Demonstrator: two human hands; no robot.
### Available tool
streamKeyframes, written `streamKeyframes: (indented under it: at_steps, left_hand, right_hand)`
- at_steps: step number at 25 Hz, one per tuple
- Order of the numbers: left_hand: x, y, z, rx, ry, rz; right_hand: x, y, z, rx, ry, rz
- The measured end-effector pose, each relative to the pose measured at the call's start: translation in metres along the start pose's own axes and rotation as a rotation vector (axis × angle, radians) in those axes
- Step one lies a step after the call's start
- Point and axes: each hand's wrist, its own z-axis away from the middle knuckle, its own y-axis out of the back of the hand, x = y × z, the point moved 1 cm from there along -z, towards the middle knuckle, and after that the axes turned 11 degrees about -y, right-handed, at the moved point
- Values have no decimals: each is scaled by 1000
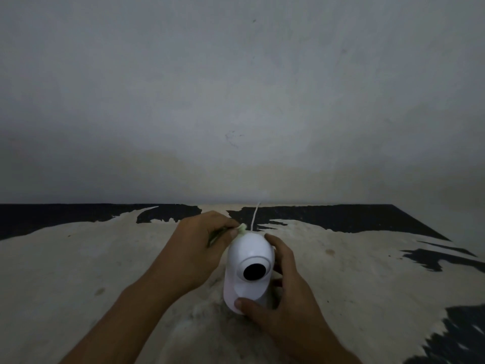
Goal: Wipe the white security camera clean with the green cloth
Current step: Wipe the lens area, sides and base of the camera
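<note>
- While the left hand (195, 248) curled shut, its fingertips pinched the green cloth (241, 227) tight, and only a pale bunched tip plus a thin green edge near the palm showed!
- That bunched tip pressed right against the top rear of the white security camera (249, 269), up by the dome.
- Over on the other side, the right hand (283, 292) was clamped on the camera: thumb flat on the lower front of the base, fingers wrapped round the far side, one fingertip resting high on the dome's shoulder.
- Between both hands, the camera stood roughly upright, its dark round lens facing back toward the wearer.
- Behind the dome, a thin white cable (255, 215) rose and ran off toward the wall (236, 88).
- Beneath it all lay a worn table (78, 258), pale and scuffed through the middle, with ragged black patches along the far edge and right side.
- Both forearms reached in from the bottom of the view, bare, in dim light.
</note>
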Motion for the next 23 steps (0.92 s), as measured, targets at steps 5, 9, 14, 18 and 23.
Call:
streamKeyframes:
  at_steps: [5,9,14,18,23]
  left_hand:
    - [3,6,1,97,16,-71]
    - [17,11,1,274,75,172]
    - [33,8,0,251,104,481]
    - [38,0,3,138,86,559]
    - [30,1,5,175,30,452]
  right_hand:
    - [-14,2,1,-35,-44,-15]
    - [-20,2,13,135,54,107]
    - [-34,8,18,380,89,0]
    - [-41,18,19,327,205,-332]
    - [-36,28,16,449,188,-403]
